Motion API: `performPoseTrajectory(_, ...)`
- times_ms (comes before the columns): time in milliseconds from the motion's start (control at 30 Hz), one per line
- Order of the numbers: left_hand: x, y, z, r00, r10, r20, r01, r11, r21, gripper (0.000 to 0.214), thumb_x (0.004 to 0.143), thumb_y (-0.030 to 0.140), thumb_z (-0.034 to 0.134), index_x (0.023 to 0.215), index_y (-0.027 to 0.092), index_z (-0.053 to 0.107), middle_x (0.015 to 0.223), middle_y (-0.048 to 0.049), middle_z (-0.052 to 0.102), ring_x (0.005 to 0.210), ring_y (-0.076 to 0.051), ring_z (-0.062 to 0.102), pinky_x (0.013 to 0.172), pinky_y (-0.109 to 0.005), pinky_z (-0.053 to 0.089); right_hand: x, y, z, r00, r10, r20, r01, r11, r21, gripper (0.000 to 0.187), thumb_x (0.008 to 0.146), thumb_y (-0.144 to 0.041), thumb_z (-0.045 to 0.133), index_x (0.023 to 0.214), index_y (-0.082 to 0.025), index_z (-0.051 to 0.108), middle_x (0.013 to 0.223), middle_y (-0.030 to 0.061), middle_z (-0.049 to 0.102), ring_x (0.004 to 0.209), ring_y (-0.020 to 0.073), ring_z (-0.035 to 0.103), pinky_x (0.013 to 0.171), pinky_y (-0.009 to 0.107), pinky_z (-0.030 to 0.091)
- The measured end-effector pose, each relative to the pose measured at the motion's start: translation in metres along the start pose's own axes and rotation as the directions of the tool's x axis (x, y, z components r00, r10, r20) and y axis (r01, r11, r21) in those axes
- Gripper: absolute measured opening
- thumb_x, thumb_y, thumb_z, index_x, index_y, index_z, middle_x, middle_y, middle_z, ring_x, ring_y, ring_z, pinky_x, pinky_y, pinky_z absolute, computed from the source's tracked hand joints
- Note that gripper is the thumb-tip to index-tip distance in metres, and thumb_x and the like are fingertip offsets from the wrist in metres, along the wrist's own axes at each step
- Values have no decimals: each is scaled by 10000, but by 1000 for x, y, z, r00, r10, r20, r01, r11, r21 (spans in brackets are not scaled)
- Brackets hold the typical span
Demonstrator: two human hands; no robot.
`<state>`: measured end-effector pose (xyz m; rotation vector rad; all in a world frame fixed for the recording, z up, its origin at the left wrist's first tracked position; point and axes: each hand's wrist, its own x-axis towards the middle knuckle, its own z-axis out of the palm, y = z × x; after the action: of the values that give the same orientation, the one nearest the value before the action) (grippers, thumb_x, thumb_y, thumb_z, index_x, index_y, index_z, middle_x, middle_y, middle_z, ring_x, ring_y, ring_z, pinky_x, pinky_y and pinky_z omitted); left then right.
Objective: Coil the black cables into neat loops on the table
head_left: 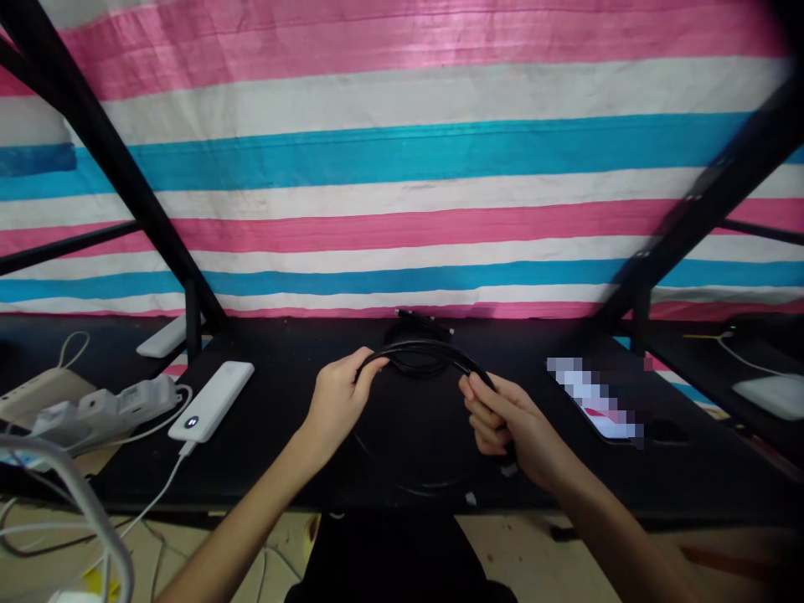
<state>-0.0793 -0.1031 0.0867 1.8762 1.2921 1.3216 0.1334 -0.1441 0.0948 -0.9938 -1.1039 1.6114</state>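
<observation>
A black cable (420,345) arches in several strands between my two hands, above a black table. My left hand (342,402) pinches it at the left end of the arch, thumb against the fingers. On the right, my right hand (508,423) has its fingers wrapped round the strands, and a dark end pokes out below the fist. Just behind the arch lies another coiled black cable (418,365), its connector ends (424,320) near the back edge of the table; the held strands cover part of it.
A white power bank (212,400) with a plugged-in white cable lies at left, beside a white power strip (106,410). A phone (594,402), partly blurred out, lies at right. Black metal posts (106,155) slant up on both sides before a striped sheet (402,151).
</observation>
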Motion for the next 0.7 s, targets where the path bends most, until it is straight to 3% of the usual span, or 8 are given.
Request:
performPoseTrajectory(100, -2, 5, -4, 982, -146, 118, 162, 976, -143, 339, 854, 413, 488, 609, 179, 496, 463, 53, 348, 396, -70, 315, 405, -182, 257, 2, 3, -2, 999, 30, -12, -30, 999, -13, 329, 837, -481, 556, 734, -188, 450, 514, -112, 138, 405, 26, 103, 352, 142, 158)
performPoseTrajectory(167, -5, 7, -4, 921, -278, 273, 355, 886, -297, 384, 851, 498, 462, 620, 191, 440, 436, 83, 260, 330, -55, 213, 328, -175, 185, 3, 8, -4, 999, 19, -32, -21, 999, -32, 336, 833, -490, 556, 737, -186, 448, 523, -111, 134, 414, 26, 100, 356, 140, 142)
performPoseTrajectory(233, -6, 8, -4, 866, -327, 377, 472, 784, -403, 409, 829, 544, 480, 625, 198, 400, 426, 105, 211, 310, -38, 139, 292, -163, 123, 6, 12, -5, 999, -7, -37, 4, 997, -80, 326, 831, -486, 558, 758, -186, 456, 522, -111, 162, 413, 24, 118, 358, 140, 143)
performPoseTrajectory(333, -6, 11, -6, 861, -325, 391, 492, 727, -479, 431, 809, 542, 527, 608, 195, 368, 426, 112, 202, 312, -20, 112, 288, -147, 84, 9, 13, -3, 996, -79, -32, 68, 963, -259, 286, 831, -468, 559, 820, -191, 488, 498, -108, 243, 382, 31, 206, 354, 154, 232)
performPoseTrajectory(433, -4, 17, -10, 847, -323, 423, 512, 711, -482, 441, 806, 535, 539, 595, 195, 355, 429, 106, 209, 309, -16, 114, 293, -152, 65, 12, 7, 2, 971, -222, -91, 150, 859, -490, 261, 798, -437, 607, 854, -195, 527, 529, -77, 381, 424, 67, 396, 416, 192, 388)
performPoseTrajectory(500, -4, 22, -13, 837, -311, 450, 516, 723, -460, 444, 806, 524, 546, 584, 190, 357, 431, 100, 221, 318, -14, 123, 305, -154, 62, 13, 2, 6, 950, -287, -126, 171, 812, -558, 247, 777, -415, 635, 849, -197, 544, 576, -58, 429, 475, 80, 454, 447, 198, 416)
performPoseTrajectory(600, -4, 28, -17, 839, -278, 467, 485, 772, -412, 449, 809, 523, 541, 567, 180, 382, 422, 95, 218, 330, -16, 128, 319, -158, 70, 12, -2, 13, 944, -304, -131, 196, 832, -519, 256, 777, -422, 632, 752, -186, 535, 535, -66, 357, 423, 55, 344, 370, 178, 283)
performPoseTrajectory(700, -4, 24, -18, 842, -265, 469, 465, 798, -384, 451, 798, 537, 546, 560, 174, 422, 407, 95, 209, 326, -17, 135, 320, -158, 75, 12, -1, 17, 966, -217, -140, 158, 925, -344, 404, 772, -483, 622, 597, -189, 407, 472, -89, 218, 385, 34, 185, 345, 187, 126)
